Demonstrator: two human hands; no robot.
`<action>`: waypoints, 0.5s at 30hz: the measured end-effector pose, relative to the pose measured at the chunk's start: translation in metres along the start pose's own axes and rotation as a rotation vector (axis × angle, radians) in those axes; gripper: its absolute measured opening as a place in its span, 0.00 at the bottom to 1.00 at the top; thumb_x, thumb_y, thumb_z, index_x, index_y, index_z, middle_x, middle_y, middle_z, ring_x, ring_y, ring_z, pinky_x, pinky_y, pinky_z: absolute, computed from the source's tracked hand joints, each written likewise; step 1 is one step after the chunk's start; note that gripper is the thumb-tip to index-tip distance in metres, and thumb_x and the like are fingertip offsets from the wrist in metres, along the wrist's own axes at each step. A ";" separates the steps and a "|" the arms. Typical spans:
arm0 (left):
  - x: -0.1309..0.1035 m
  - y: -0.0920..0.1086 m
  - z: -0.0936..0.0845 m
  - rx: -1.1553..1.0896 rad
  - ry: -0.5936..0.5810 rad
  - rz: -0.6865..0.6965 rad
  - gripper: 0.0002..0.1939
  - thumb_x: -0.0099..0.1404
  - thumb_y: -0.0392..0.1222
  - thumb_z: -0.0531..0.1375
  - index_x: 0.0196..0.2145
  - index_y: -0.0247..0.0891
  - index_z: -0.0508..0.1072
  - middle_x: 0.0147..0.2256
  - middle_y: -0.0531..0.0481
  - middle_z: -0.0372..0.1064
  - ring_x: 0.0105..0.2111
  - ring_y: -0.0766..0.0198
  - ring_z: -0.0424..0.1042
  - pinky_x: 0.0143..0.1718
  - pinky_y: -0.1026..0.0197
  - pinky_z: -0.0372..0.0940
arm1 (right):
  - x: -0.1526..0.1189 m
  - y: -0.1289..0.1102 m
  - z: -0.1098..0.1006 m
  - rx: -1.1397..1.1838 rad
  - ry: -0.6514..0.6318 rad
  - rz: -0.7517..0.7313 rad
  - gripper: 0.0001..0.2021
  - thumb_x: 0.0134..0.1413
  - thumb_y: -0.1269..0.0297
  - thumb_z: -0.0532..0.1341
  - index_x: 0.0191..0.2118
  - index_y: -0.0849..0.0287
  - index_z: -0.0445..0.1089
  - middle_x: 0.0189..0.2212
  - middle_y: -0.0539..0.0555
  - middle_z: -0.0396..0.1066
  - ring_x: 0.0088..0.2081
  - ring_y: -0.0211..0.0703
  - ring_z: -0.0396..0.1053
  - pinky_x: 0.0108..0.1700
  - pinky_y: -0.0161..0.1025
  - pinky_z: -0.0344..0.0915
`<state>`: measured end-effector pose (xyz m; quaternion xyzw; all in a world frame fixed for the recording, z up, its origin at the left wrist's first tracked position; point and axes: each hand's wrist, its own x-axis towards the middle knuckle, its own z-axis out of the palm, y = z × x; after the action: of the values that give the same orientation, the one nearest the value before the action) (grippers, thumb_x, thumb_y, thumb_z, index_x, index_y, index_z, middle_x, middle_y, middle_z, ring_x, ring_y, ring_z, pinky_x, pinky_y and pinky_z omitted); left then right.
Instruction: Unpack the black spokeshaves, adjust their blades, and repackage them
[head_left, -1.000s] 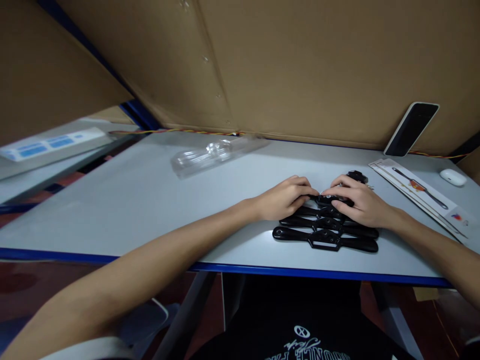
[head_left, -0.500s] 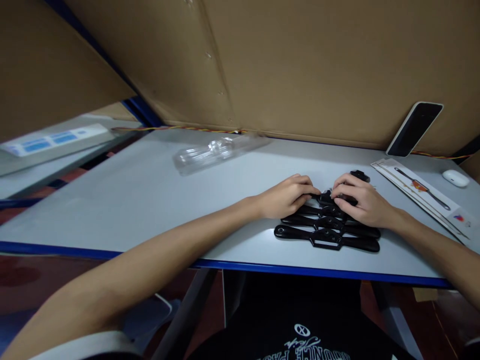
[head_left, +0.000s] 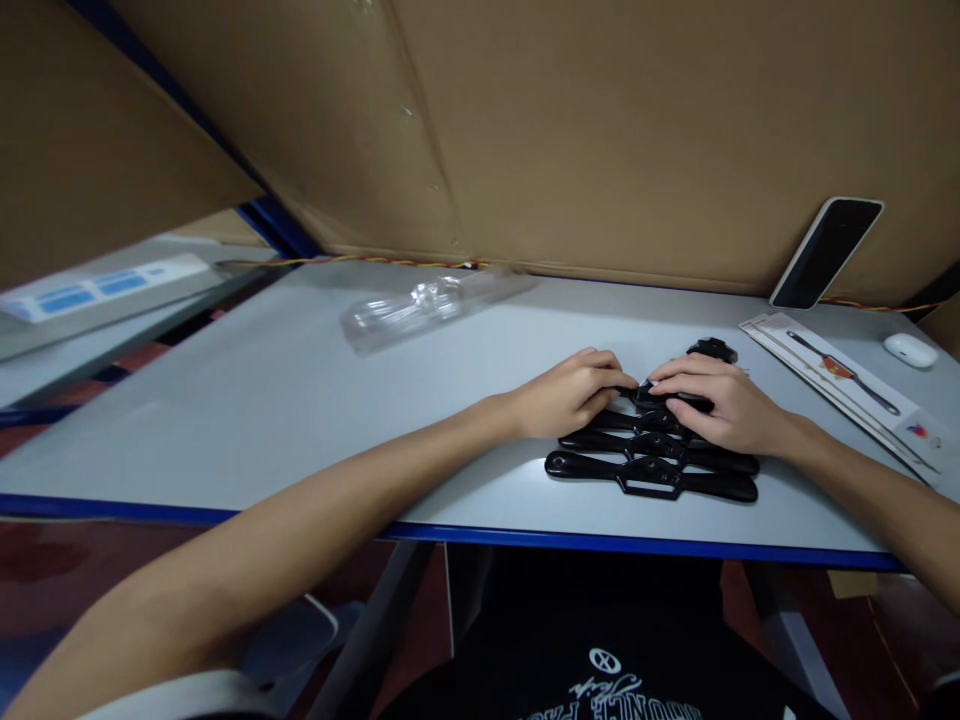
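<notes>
Several black spokeshaves lie in a row, one behind another, on the right half of the table. The nearest spokeshave is in full view, flat and untouched. My left hand is closed around the left handle of a spokeshave farther back in the row. From the other side, my right hand grips the same spokeshave, its fingers reaching over the middle near a small shiny part. The fingers hide most of this tool. Just beyond my right hand sits another black piece, partly covered.
A clear plastic package lies at the back of the table. To the right are printed cards showing a spokeshave, a white earbud case and a phone leaning on the cardboard wall.
My right fingers have slid slightly left and flattened over the middle of the spokeshave. My left hand keeps its hold. The view has shifted a little.
</notes>
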<state>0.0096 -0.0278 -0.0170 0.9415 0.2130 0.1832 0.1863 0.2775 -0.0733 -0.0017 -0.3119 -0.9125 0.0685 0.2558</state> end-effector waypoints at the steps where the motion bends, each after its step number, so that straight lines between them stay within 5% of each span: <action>1: 0.000 0.000 0.000 0.003 0.001 -0.001 0.21 0.74 0.34 0.50 0.57 0.37 0.77 0.48 0.40 0.73 0.50 0.54 0.71 0.55 0.49 0.67 | 0.000 0.000 -0.001 0.010 0.000 -0.011 0.12 0.67 0.68 0.58 0.47 0.56 0.79 0.47 0.58 0.81 0.47 0.50 0.77 0.50 0.52 0.74; 9: 0.001 0.001 -0.001 0.027 -0.002 0.022 0.21 0.74 0.32 0.50 0.57 0.33 0.76 0.46 0.39 0.72 0.49 0.54 0.71 0.56 0.51 0.67 | -0.001 0.003 0.000 0.089 0.147 0.007 0.11 0.64 0.69 0.60 0.45 0.55 0.80 0.42 0.56 0.80 0.41 0.48 0.78 0.45 0.48 0.75; 15: 0.000 -0.001 0.001 0.039 0.007 0.031 0.21 0.75 0.34 0.50 0.58 0.35 0.76 0.46 0.40 0.73 0.49 0.54 0.71 0.55 0.50 0.67 | -0.002 0.009 0.000 -0.112 0.181 0.167 0.11 0.65 0.68 0.58 0.41 0.57 0.80 0.40 0.58 0.80 0.39 0.50 0.78 0.44 0.48 0.74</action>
<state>0.0096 -0.0271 -0.0183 0.9475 0.2025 0.1852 0.1640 0.2837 -0.0672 -0.0051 -0.4054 -0.8590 0.0103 0.3126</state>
